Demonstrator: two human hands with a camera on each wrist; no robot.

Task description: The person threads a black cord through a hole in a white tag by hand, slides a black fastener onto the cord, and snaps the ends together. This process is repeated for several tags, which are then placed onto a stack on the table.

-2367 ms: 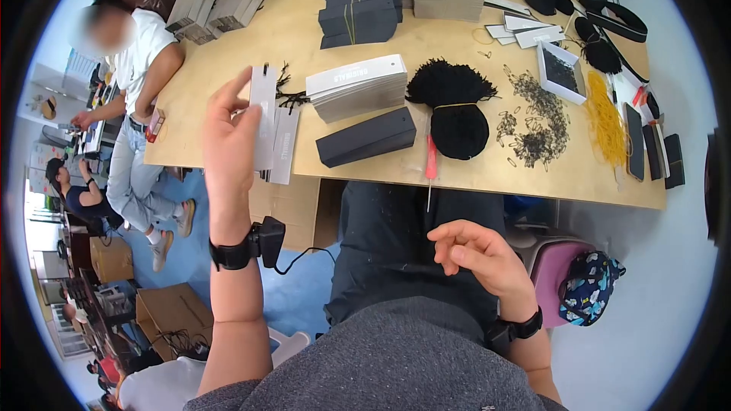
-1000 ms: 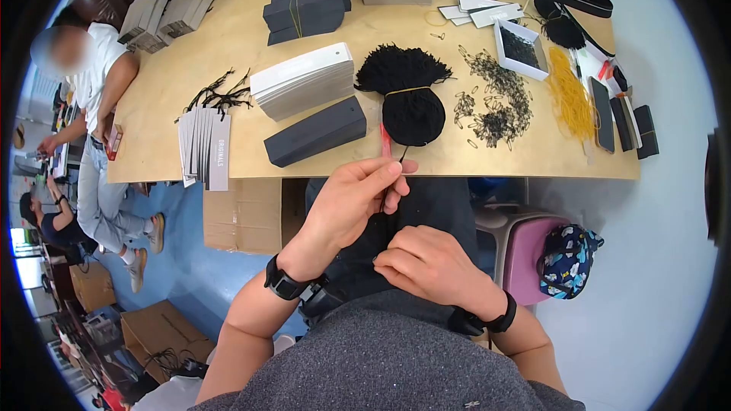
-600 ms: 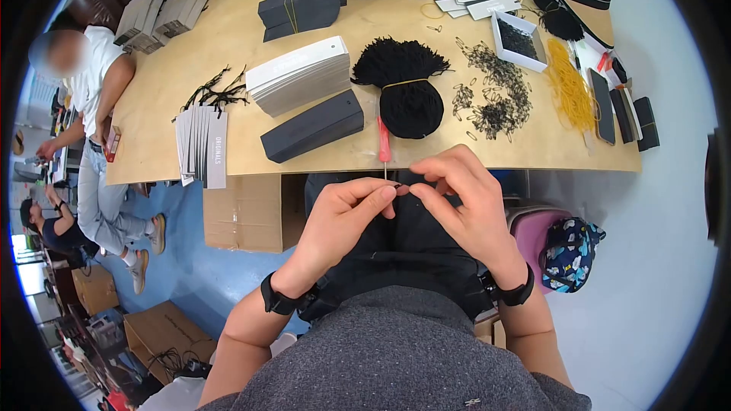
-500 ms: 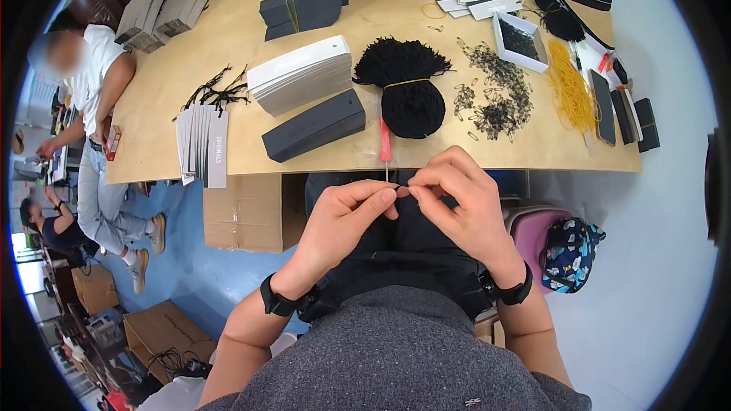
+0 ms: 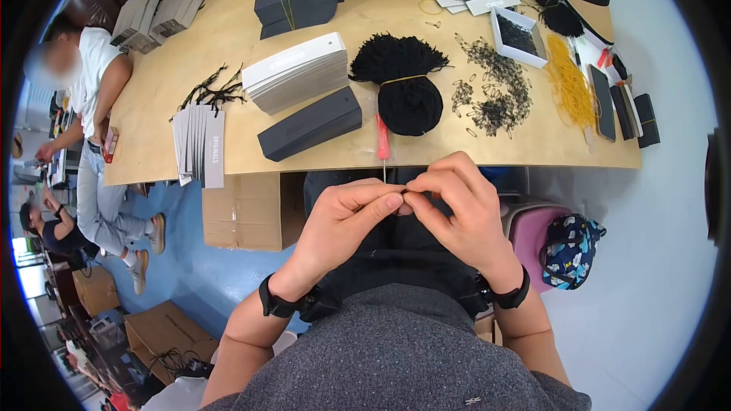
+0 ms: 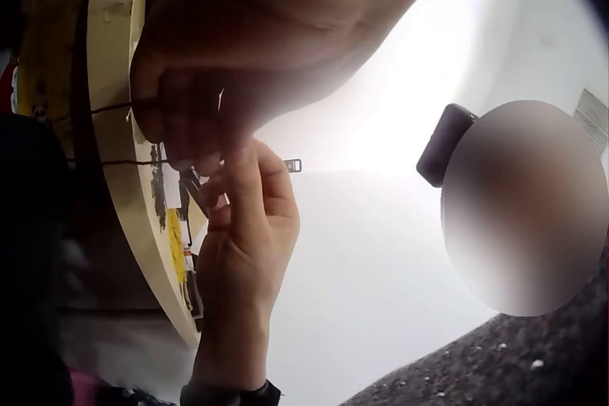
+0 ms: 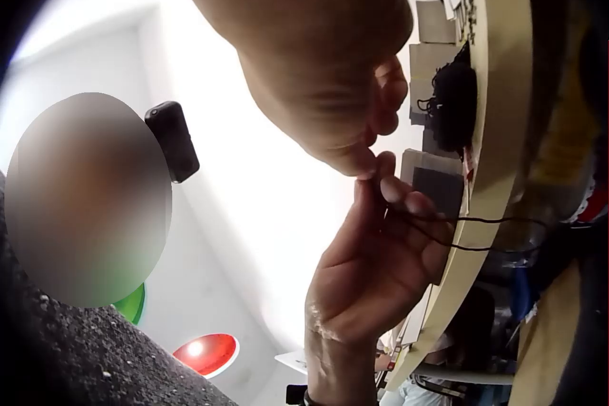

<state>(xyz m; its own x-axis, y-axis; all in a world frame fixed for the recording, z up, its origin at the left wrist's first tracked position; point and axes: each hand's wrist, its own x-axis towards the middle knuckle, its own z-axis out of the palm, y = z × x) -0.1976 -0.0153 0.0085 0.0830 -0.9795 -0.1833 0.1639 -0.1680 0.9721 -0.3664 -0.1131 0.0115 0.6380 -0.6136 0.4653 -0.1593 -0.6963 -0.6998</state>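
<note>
At six o'clock, just off the near edge of the counter [image 5: 548,148], a black cord [image 7: 476,219] hangs in two strands from the left hand [image 5: 343,217], whose fingers pinch it. The right hand [image 5: 464,209] meets them from three o'clock, its fingers apparently nipping the same cord. Expect it light, limp and thin, best held with fingertips beside that meeting point.

"ORIGINALS" stands in white letters along the rightmost grey tag [image 5: 215,154] of the fanned tags [image 5: 190,133]
</note>
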